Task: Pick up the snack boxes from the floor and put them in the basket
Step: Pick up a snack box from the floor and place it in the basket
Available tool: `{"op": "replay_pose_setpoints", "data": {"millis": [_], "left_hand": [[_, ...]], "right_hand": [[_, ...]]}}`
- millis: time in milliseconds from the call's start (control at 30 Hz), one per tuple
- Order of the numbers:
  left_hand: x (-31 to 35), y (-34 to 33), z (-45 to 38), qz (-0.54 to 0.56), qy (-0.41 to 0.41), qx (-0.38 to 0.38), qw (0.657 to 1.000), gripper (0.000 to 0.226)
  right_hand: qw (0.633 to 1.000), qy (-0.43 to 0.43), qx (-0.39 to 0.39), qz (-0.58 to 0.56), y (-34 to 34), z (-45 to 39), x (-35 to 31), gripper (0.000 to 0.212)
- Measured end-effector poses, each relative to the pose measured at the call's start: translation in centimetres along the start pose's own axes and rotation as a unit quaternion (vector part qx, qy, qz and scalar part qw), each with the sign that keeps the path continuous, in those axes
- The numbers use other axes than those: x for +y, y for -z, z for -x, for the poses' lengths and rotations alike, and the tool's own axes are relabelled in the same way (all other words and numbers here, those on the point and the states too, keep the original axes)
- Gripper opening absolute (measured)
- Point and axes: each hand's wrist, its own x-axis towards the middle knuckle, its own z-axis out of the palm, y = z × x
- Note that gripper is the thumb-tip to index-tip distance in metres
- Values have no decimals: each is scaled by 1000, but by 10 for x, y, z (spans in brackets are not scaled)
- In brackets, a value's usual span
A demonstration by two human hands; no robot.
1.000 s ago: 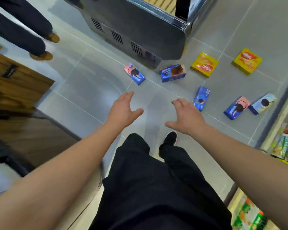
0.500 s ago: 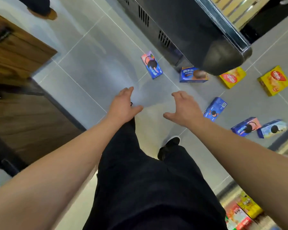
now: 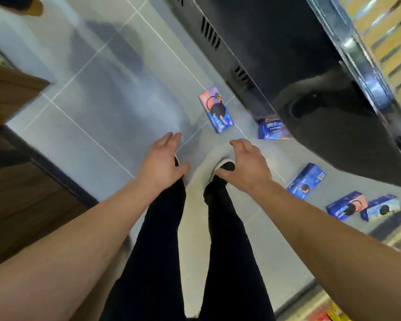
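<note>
Snack boxes lie on the gray tile floor (image 3: 107,93). One pink and blue box (image 3: 216,110) with a dark cookie picture lies flat, just past the hands. A blue box (image 3: 273,129) sits partly under the edge of a big black cooler (image 3: 310,72). Three more are off to the right: a blue box with a barcode (image 3: 306,181), a blue and pink box (image 3: 346,206) and a pale blue box (image 3: 381,207), the last two just beside each other. The writing on all of them is too blurry to read.

The left hand (image 3: 160,160) and the right hand (image 3: 246,162) hang over the floor with fingers loose and spread, holding nothing. Under them are black trouser legs and a dark shoe with a white edge (image 3: 222,167).

A wooden cabinet (image 3: 12,93) stands on the left. Another person's brown shoe (image 3: 34,6) shows at the top left. Bright packets (image 3: 326,313) sit low on the right.
</note>
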Motion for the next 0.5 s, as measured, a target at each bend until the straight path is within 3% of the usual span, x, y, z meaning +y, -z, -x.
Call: {"op": "replay_pose_setpoints", "data": {"millis": [300,500], "left_hand": [[-69,-111,-182,-42,-31,-23,998,88],[-109,-191,-307,-88,-64,-43,993,97]], "right_hand": [[999,7,-30,31,-111,-213,76,80],[998,-58,20,-8,-200,-340,114,97]]}}
